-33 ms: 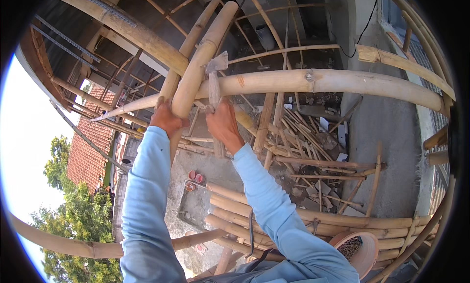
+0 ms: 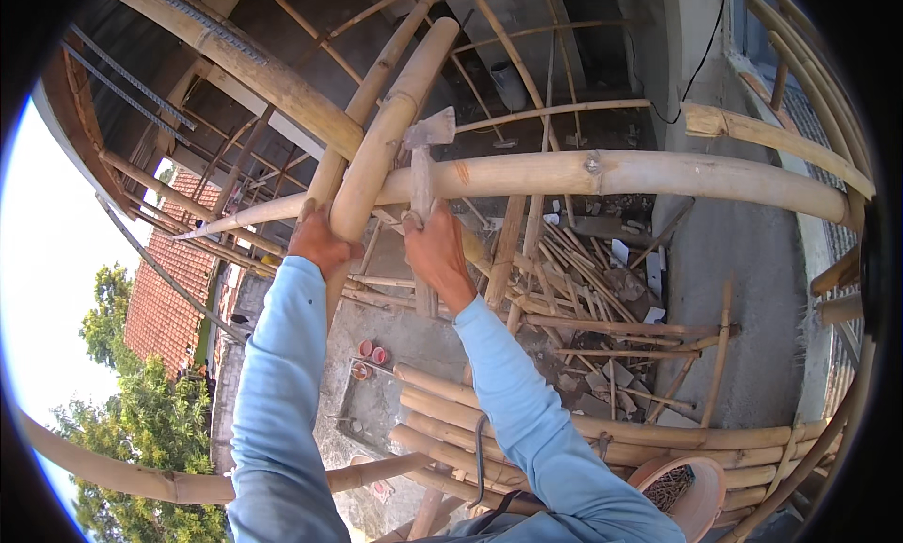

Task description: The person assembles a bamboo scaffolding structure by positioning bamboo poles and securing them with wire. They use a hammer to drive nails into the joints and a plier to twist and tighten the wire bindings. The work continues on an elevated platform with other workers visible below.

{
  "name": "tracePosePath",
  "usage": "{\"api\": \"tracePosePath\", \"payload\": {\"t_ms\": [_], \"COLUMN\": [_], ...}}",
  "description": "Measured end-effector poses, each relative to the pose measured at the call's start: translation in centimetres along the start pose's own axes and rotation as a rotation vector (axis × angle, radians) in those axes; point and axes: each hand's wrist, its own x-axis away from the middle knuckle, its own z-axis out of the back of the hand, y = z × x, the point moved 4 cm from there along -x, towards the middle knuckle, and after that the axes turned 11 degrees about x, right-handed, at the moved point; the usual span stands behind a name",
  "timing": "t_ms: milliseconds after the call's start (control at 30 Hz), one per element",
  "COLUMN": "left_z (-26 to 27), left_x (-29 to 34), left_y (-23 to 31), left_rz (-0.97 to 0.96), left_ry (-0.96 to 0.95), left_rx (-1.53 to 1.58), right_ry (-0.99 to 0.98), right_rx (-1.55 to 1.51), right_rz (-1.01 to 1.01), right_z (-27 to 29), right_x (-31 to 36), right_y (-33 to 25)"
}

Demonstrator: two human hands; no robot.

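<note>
"What's in the 2 grips?"
"Right hand (image 2: 435,253): closed around a wooden-handled hatchet with a grey wedge head (image 2: 422,178). Left hand (image 2: 322,239): clasping a thick tan bamboo pole (image 2: 384,141)."
"Pole's lie?"
"Left of the hatchet grip, slanting away rightward; left hand nearer."

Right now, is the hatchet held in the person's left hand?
No, the right hand grips the hatchet by its handle, while the left hand holds a thick bamboo pole.
</note>
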Motion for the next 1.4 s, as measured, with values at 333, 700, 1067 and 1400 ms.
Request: {"api": "tracePosePath", "payload": {"t_ms": [333, 700, 1067, 1400], "left_z": [0.5, 0.6, -0.5, 0.7], "left_x": [-1.9, -1.5, -0.3, -1.0], "left_y": [0.3, 0.0, -0.8, 2.9], "left_rz": [-0.081, -0.045, 0.026, -0.043], "left_ry": [0.075, 0.081, 0.126, -0.013], "left_rx": [-0.006, 0.040, -0.017, 0.121], "right_ry": [-0.316, 0.039, -0.053, -0.415], "right_rx": [-0.025, 0.022, -0.434, -0.005], "right_rz": [-0.263, 0.142, -0.411, -0.293], "right_z": [-3.2, -2.5, -1.2, -2.2], "right_x": [-1.8, -1.2, -0.8, -4.4], "right_y": [-0.3, -1.1, -3.7, -0.4]}}
